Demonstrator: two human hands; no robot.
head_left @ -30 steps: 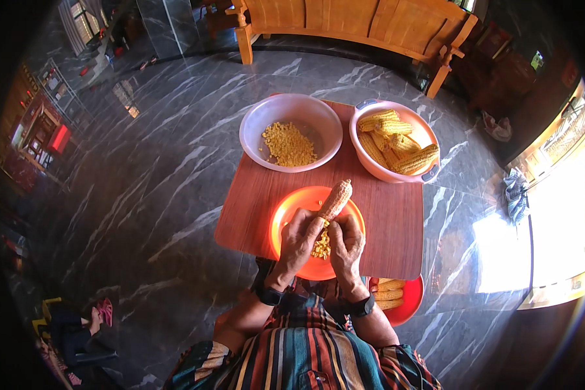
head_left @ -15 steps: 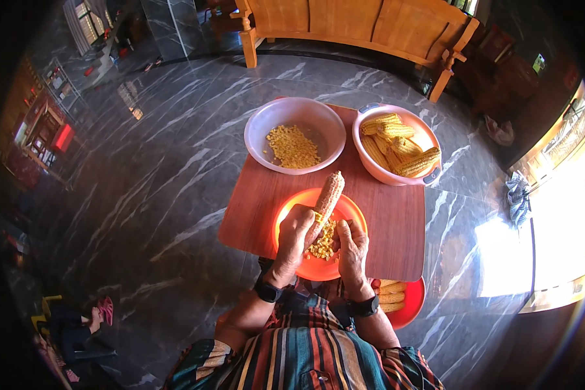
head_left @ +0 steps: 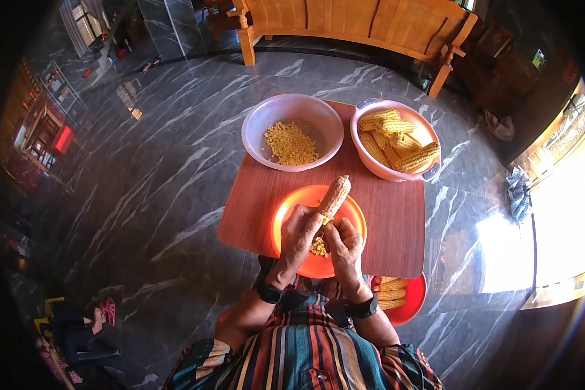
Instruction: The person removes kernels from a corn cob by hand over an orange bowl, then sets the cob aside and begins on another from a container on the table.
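A corn cob, its upper part stripped of kernels, tilts up and away over an orange basin. My left hand is wrapped around the lower part of the cob. The thumb and fingers of my right hand press against the cob's lower end, where some yellow kernels still show beside the left thumb. Loose corn kernels lie in the orange basin beneath, partly hidden by my hands.
On the brown table, a pale basin of loose kernels stands at the back left. Behind right is a pink basin of whole corn ears. A red basin with cobs sits below the table's right corner. A wooden bench stands beyond.
My right hand has moved up and left from beside the cob and now presses on its lower end. The cob has shifted slightly right, with its tip a little lower.
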